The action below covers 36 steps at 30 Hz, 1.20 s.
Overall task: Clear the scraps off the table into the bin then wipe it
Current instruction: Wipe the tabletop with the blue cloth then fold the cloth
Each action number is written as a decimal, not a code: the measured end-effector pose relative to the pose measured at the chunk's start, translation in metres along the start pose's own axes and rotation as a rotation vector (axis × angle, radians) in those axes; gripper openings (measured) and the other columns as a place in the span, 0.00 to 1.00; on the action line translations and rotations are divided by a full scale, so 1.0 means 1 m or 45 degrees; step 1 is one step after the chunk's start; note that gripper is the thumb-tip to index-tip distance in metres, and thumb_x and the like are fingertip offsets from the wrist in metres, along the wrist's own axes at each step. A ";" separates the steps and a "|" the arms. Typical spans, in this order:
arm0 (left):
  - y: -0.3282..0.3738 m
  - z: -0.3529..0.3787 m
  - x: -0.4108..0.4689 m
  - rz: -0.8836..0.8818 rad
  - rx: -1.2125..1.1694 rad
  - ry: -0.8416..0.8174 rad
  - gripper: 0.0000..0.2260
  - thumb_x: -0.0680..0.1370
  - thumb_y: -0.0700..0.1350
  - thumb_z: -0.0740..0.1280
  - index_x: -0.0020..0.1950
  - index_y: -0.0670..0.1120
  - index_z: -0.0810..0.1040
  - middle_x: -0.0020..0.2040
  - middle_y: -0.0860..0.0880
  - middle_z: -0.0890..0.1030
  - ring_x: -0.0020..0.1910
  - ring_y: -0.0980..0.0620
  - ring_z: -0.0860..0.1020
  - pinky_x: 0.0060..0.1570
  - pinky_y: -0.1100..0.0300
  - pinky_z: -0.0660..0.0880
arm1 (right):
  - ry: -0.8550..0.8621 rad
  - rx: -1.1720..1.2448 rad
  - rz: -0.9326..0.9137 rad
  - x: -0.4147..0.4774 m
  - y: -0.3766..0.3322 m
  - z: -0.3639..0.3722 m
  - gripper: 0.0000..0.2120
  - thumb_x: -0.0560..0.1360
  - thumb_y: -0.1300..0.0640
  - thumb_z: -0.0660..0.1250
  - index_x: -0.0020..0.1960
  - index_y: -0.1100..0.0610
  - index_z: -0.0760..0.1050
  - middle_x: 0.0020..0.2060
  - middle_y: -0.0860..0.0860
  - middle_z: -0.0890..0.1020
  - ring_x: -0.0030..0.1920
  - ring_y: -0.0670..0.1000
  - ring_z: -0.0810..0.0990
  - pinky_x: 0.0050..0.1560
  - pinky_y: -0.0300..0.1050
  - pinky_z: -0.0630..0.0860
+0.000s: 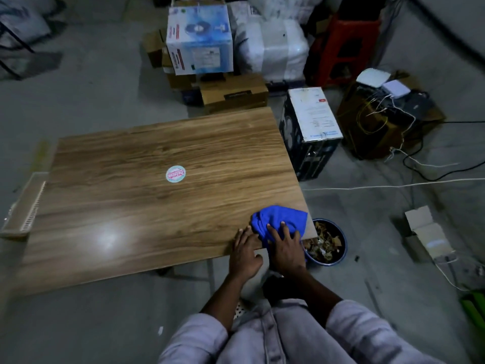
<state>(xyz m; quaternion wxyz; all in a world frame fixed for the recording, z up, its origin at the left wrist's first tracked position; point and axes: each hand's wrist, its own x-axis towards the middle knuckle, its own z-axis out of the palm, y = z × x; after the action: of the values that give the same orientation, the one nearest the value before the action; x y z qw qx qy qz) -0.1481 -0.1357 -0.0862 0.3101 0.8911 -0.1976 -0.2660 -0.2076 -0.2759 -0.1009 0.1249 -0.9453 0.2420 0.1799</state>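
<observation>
A bunched blue cloth (278, 219) lies on the near right corner of the wooden table (157, 206). My right hand (284, 248) presses down on it with fingers spread over the fabric. My left hand (245, 253) rests flat on the table edge just left of the cloth, fingertips touching its side. A round dark bin (338, 256) stands on the floor right under that corner, filled with brown scraps (324, 245). A round pink and white sticker (175, 173) sits near the table's middle.
Cardboard boxes (199, 40) and wrapped parcels crowd the floor behind the table. A dark box (309, 132) stands close to the far right corner. Cables (393, 186) run across the floor on the right. A slotted tray (23, 206) leans by the table's left edge.
</observation>
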 end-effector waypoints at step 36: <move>0.126 -0.066 -0.048 -0.336 -2.017 0.021 0.21 0.75 0.39 0.68 0.68 0.37 0.78 0.66 0.38 0.79 0.61 0.40 0.80 0.73 0.44 0.69 | -0.327 1.790 -0.368 -0.036 0.034 -0.144 0.33 0.70 0.39 0.78 0.72 0.46 0.75 0.69 0.40 0.79 0.68 0.36 0.76 0.66 0.37 0.72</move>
<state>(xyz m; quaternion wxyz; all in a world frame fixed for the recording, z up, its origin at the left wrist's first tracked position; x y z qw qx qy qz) -0.1700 -0.1727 0.0575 0.8179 0.4239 0.1591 -0.3550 -0.2135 -0.3367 0.0390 0.7524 -0.6357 0.1564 0.0730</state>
